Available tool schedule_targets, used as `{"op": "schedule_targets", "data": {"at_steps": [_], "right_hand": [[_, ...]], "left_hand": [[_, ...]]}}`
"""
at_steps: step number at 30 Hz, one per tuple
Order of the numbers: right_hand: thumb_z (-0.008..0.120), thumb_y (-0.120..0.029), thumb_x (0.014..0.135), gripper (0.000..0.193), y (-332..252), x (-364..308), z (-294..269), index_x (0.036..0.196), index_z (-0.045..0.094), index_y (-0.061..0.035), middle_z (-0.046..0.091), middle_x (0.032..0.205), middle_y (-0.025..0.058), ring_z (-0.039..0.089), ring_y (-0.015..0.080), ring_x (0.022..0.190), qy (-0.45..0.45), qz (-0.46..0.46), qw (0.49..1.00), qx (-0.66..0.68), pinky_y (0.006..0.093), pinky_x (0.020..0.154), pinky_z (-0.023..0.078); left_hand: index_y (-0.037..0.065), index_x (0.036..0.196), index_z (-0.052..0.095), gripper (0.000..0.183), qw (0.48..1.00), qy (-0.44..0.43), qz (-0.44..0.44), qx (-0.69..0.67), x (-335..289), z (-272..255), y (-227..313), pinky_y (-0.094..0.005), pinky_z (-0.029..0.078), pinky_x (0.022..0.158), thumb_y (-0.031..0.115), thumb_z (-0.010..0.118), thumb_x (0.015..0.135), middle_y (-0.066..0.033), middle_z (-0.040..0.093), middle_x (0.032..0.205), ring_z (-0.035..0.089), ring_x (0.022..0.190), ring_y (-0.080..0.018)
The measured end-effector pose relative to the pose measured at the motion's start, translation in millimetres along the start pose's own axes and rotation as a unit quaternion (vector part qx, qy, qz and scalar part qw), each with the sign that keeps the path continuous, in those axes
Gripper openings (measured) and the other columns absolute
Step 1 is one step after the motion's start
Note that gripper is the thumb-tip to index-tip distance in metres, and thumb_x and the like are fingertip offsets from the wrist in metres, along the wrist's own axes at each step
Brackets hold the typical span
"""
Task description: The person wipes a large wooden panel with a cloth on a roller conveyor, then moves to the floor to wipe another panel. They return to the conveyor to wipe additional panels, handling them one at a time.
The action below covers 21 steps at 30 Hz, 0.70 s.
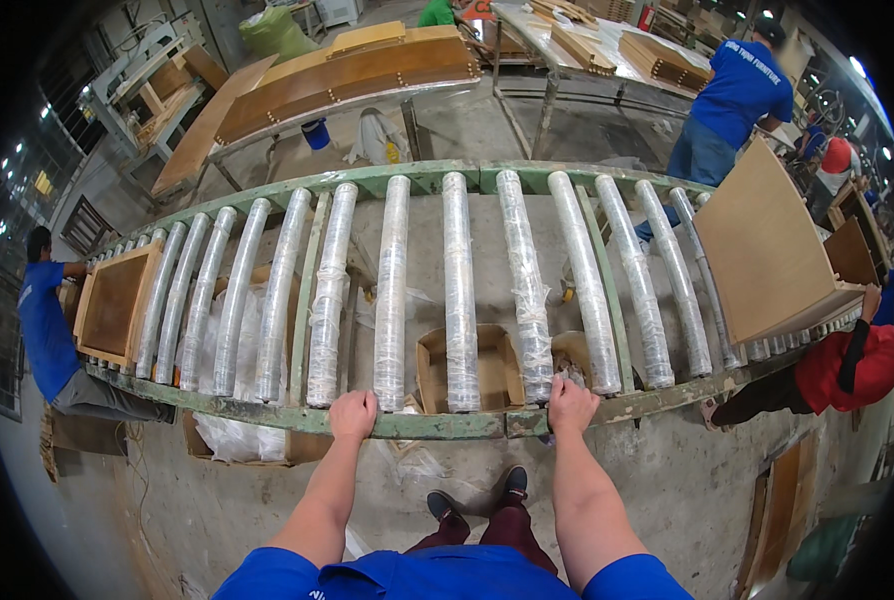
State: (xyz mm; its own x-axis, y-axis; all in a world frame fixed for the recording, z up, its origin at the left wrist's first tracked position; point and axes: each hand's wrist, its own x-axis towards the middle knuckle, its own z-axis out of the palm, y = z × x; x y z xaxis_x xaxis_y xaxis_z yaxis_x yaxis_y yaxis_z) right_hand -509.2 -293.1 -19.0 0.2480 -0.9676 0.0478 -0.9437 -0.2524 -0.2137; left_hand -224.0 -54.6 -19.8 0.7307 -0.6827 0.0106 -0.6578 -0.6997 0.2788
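You stood at the bottom middle of the frame, on the near side of a roller conveyor (pixel 458 290) that curved across the middle from left to right. Your left hand (pixel 353 413) was on its green near rail (pixel 437 426), left of centre, and your right hand (pixel 572 403) was on the same rail, right of centre, beside the lower end of a plastic-wrapped roller (pixel 527 290). The fingers of both your hands were curled in on the rail; how firmly they pressed, I cannot tell.

At the far left, a framed wooden panel (pixel 119 303) lay on the conveyor beside a co-worker in blue (pixel 47 310). On the right sat a wooden cabinet (pixel 767 250), where a person in red (pixel 864 365) had a hand at its edge. Below the rollers, near the centre, you had an open cardboard box (pixel 502 365). Toward the upper left, brown boards (pixel 352 78) lay on a tabletop (pixel 317 112), with a blue bucket (pixel 316 134) under it. Another person in blue (pixel 735 95) stood at the upper right.
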Motion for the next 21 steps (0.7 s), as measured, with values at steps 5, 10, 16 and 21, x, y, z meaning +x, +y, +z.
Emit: {"op": "schedule_targets", "data": {"at_steps": [5,10,16,21], "right_hand": [[0.038,-0.041,0.091,0.044,0.3,0.3,1.8,0.074,0.063,-0.0088,0.065,0.078,0.0119,0.056,0.0291,0.079,0.005,0.002,1.0,0.008,0.0402,0.083,0.035],[0.038,-0.041,0.091,0.045,0.2,0.3,1.2,0.074,0.063,-0.0084,0.065,0.079,0.012,0.056,0.0296,0.079,-0.001,0.005,1.0,0.012,0.0402,0.083,0.036],[0.038,-0.041,0.091,0.045,-1.8,0.7,-0.8,0.073,0.064,-0.0083,0.065,0.079,0.0123,0.056,0.0301,0.08,-0.01,0.007,1.0,0.004,0.0403,0.083,0.035],[0.038,-0.041,0.091,0.045,0.2,1.3,0.3,0.074,0.064,-0.0084,0.065,0.078,0.0128,0.056,0.0302,0.079,-0.009,0.008,1.0,-0.005,0.0404,0.083,0.035]], "left_hand": [[0.005,0.069,0.063,0.033,1.0,0.005,0.005,0.004,0.3,1.4,-0.9,-0.0454,0.046,0.068,0.027,0.046,0.086,-0.0144,0.062,0.075,0.059,0.073,-0.0329],[0.005,0.07,0.062,0.032,1.0,0.003,0.004,0.0,0.4,1.3,-0.6,-0.0456,0.046,0.068,0.027,0.046,0.086,-0.0146,0.062,0.075,0.059,0.073,-0.0332],[0.004,0.073,0.063,0.034,1.0,-0.018,-0.011,0.001,0.2,0.0,-0.8,-0.0458,0.046,0.07,0.029,0.045,0.087,-0.0163,0.062,0.076,0.059,0.076,-0.034],[0.004,0.073,0.063,0.034,1.0,-0.027,-0.016,0.004,1.2,-1.8,1.5,-0.0457,0.046,0.07,0.029,0.044,0.087,-0.0164,0.062,0.076,0.059,0.076,-0.0339]]}}
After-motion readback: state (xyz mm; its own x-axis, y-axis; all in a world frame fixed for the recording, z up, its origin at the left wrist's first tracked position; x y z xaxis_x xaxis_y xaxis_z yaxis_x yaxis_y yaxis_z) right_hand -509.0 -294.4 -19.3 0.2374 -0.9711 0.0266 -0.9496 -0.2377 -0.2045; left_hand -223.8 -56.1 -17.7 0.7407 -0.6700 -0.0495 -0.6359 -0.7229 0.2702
